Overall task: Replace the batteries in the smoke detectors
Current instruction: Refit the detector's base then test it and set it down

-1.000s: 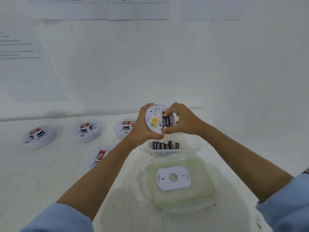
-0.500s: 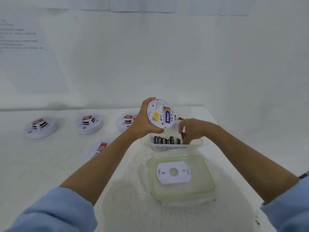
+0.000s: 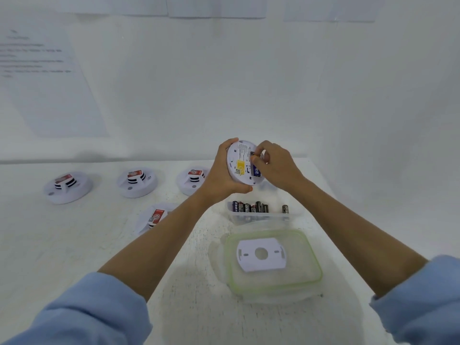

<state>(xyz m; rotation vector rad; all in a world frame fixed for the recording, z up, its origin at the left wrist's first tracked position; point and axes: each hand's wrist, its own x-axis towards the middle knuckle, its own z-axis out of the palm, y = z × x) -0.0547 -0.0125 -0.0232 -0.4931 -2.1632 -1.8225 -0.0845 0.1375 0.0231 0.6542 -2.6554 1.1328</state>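
Observation:
My left hand (image 3: 224, 174) grips a round white smoke detector (image 3: 241, 163), held up with its back side toward me; a yellow label and a blue battery show in its compartment. The fingers of my right hand (image 3: 276, 165) are pinched at the top of that compartment, on a battery that is mostly hidden by the fingertips. Below the hands stands a clear plastic box (image 3: 263, 215) with several batteries (image 3: 249, 207) upright in it. A white mounting plate (image 3: 261, 253) lies on the box's green-rimmed lid (image 3: 311, 267).
Three smoke detectors (image 3: 67, 186), (image 3: 137, 183), (image 3: 193, 180) stand in a row at the back of the white table (image 3: 74, 245). Another detector (image 3: 155, 217) lies partly behind my left forearm. White walls close the back and right side.
My right hand dipped into the battery box half a second ago and has come back up to the detector's compartment. The left hand kept holding the detector.

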